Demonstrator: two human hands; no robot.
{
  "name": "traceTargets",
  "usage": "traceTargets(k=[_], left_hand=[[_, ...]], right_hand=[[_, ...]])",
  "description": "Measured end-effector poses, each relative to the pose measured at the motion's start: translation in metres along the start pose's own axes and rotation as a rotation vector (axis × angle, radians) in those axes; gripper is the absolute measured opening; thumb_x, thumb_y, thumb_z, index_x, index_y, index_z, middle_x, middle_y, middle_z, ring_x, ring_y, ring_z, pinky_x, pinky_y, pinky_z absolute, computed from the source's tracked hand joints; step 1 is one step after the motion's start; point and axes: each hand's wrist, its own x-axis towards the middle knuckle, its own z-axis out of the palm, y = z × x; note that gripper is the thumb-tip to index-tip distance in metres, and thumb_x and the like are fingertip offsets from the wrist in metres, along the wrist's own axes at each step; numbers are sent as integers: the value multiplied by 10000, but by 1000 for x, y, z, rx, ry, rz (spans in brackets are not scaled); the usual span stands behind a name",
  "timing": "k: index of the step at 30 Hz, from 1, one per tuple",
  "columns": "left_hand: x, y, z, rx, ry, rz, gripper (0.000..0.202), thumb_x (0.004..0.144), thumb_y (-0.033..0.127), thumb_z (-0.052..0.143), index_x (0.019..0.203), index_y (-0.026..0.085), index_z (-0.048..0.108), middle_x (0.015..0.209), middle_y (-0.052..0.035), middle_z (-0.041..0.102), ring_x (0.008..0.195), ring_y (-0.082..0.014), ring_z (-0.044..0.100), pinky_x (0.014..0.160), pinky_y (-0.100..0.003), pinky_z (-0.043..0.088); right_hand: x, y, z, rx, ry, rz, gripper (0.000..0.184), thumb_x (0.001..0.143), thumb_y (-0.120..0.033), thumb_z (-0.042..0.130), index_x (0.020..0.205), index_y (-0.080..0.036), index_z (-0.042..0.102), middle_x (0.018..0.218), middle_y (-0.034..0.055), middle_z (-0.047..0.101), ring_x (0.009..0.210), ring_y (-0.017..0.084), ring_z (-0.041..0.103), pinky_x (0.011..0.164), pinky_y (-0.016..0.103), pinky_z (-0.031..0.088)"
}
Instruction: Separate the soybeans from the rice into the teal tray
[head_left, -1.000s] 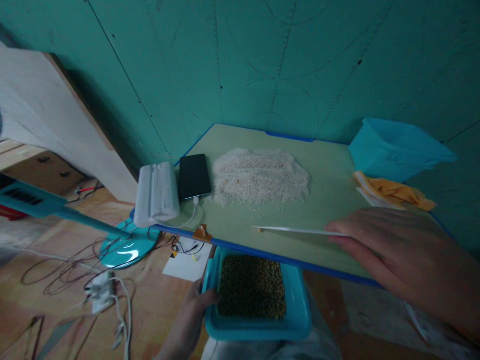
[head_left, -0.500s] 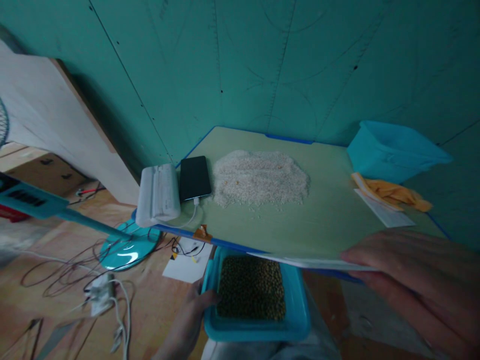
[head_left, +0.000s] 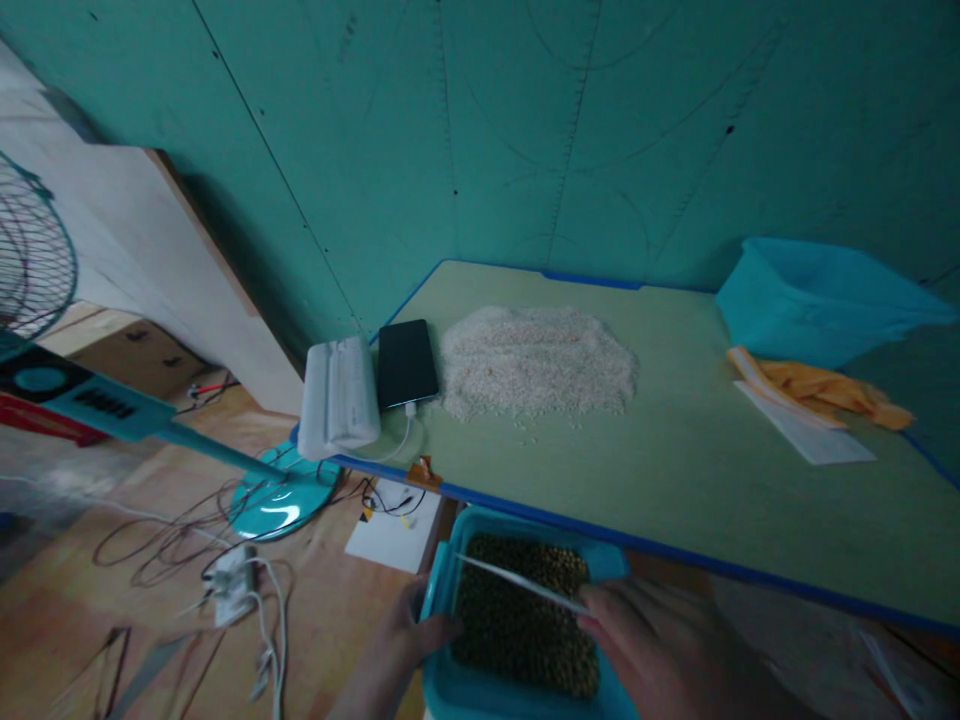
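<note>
My left hand [head_left: 405,638] grips the left rim of a blue plastic bin [head_left: 517,518], which is below the front edge of the table. Small round brownish beans [head_left: 517,640] fill the bottom of the bin. My right hand [head_left: 660,640] pinches a thin white card [head_left: 517,579], seen nearly edge-on, above the beans. On the table [head_left: 675,480] a whitish pile of rice-like grains [head_left: 540,360] is spread out, with a few yellowish beans in it.
Left of the grains lie a dark phone [head_left: 407,362] on a cable and a white case [head_left: 339,395]. At the right are a blue bin [head_left: 810,310], an orange cloth [head_left: 832,390] and a white sheet [head_left: 810,435]. A fan base [head_left: 285,490] and cables occupy the floor.
My right hand moved left and down with the white card, from the table's front edge to over the bin of beans. My left hand stays on the bin's rim. The view shifted slightly.
</note>
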Motion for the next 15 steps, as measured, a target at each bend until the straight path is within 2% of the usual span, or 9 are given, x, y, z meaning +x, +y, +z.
traceTargets(k=[3, 5, 9, 12, 15], left_hand=[[-6, 6, 2, 76, 86, -3, 317, 528, 238, 676, 838, 169, 668, 731, -48, 719, 782, -302, 625, 683, -372, 463], [-9, 9, 5, 97, 100, 16, 293, 524, 234, 666, 813, 187, 683, 739, -37, 722, 818, -303, 618, 714, -370, 459], [-7, 8, 4, 109, 88, 16, 310, 515, 213, 676, 824, 195, 696, 778, -35, 735, 864, -318, 614, 761, -398, 454], [-5, 5, 0, 116, 110, -11, 318, 515, 209, 692, 833, 197, 698, 804, -46, 738, 890, -332, 610, 781, -418, 450], [-7, 5, 0, 85, 168, -8, 318, 509, 200, 683, 827, 196, 700, 791, -53, 737, 884, -333, 611, 778, -421, 449]], right_hand=[[-8, 1, 18, -51, -14, 21, 289, 902, -107, 242, 790, -222, 482, 562, -35, 588, 452, 136, 580, 407, 260, 369], [-8, 1, 25, -53, -86, 36, 267, 859, -75, 292, 776, -222, 499, 567, -29, 597, 443, 150, 581, 399, 270, 365], [0, 1, 37, -31, -264, 148, 195, 764, -51, 455, 797, -211, 560, 651, -1, 650, 567, 189, 632, 488, 286, 464], [-7, 8, 47, 10, -213, 161, 197, 744, -114, 543, 916, -194, 598, 831, 49, 686, 752, 227, 654, 630, 350, 533], [-32, 16, 51, 85, -110, 180, 261, 776, -260, 567, 1035, -234, 587, 1009, 72, 653, 910, 241, 632, 733, 359, 539]])
